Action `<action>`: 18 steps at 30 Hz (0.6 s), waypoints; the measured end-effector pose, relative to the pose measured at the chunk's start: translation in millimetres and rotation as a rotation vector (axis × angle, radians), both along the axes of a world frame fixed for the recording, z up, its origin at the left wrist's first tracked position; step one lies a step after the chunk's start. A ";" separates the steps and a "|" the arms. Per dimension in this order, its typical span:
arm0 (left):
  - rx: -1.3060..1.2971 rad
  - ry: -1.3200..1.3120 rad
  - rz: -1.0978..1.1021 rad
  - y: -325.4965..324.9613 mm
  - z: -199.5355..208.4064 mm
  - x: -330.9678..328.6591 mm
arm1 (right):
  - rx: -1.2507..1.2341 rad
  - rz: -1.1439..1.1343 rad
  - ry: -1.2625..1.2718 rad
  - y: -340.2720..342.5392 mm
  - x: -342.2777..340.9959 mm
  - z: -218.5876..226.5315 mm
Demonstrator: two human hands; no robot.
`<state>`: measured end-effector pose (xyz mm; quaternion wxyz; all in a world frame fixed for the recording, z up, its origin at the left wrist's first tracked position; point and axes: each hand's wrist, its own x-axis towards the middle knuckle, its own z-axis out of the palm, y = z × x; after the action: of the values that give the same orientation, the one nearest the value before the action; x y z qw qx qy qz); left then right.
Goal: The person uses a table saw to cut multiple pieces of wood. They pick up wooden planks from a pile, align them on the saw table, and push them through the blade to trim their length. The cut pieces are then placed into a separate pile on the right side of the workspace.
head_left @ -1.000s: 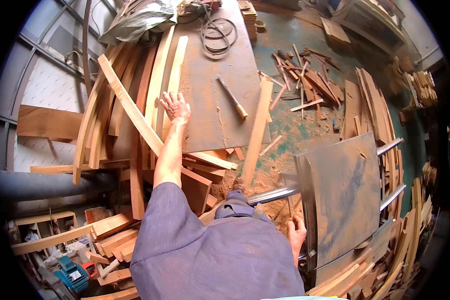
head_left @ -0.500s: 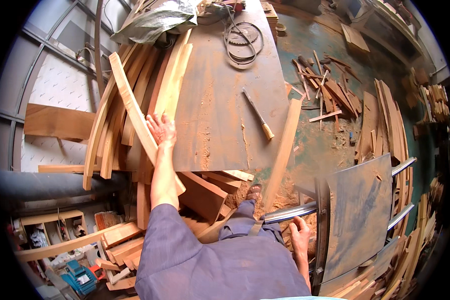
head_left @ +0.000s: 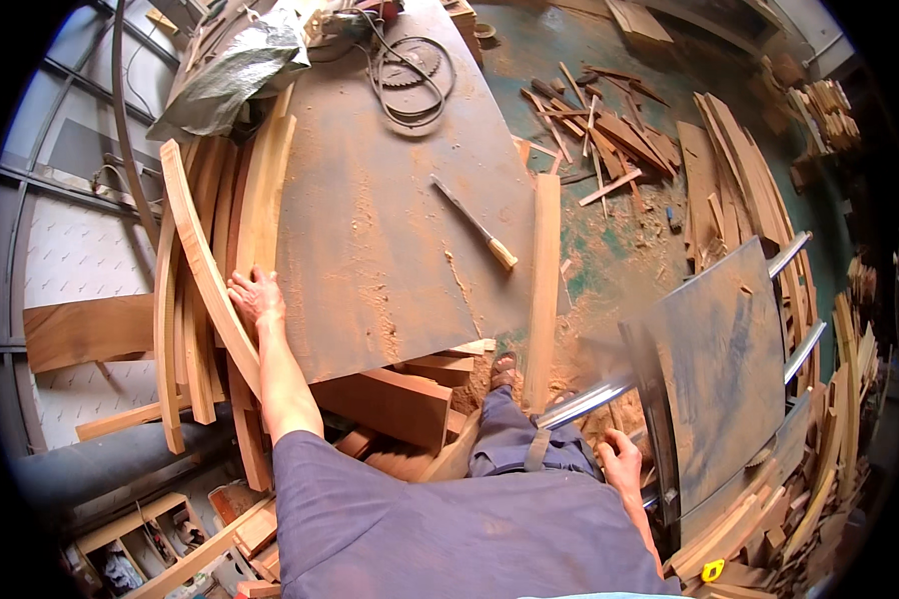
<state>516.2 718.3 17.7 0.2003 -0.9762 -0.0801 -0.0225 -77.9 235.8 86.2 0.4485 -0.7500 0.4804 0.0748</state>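
Note:
My left hand [head_left: 258, 297] is at the near end of a pale wooden board [head_left: 270, 190], its fingers bent over the wood. The board lies lengthwise along the left side of a grey worktable [head_left: 330, 230]. Against my left forearm slants a long pale wooden strip [head_left: 205, 265], its lower end hidden behind the arm. My right hand [head_left: 621, 459] hangs low by my side, close to a silver metal rail [head_left: 591, 399]. Its fingers are loosely curled with nothing visible in them.
A long thin tool with a pale end [head_left: 499, 250], sawdust and a coiled cable [head_left: 410, 125] lie on the worktable. One plank [head_left: 544, 290] leans at its right edge. A dusty grey panel [head_left: 719, 369] stands right of me. Wood scraps [head_left: 609, 140] litter the floor.
My left hand, flatter and more spread before, has its fingers bent over the pale board's end. The whole view has turned, shifting the table leftward. My right hand stays low at my side.

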 end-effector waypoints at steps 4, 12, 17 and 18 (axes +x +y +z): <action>-0.087 0.129 0.247 -25.0 30.1 2.6 | 0.093 -0.007 -0.027 6.1 13.5 19.2; -0.969 0.005 -0.683 -281.2 22.1 -165.8 | -0.088 0.055 -0.168 -18.4 15.0 6.8; -1.120 0.208 -0.276 -390.8 34.5 -198.7 | -0.130 0.139 -0.165 -26.7 3.6 24.9; -1.080 0.206 -0.267 -399.9 41.8 -189.7 | -0.149 0.135 -0.178 -29.1 -2.4 21.4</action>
<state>326.5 318.4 59.5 -0.3256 -0.9388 0.0641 0.0918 -80.3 206.6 107.6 0.4262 -0.8155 0.3915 0.0018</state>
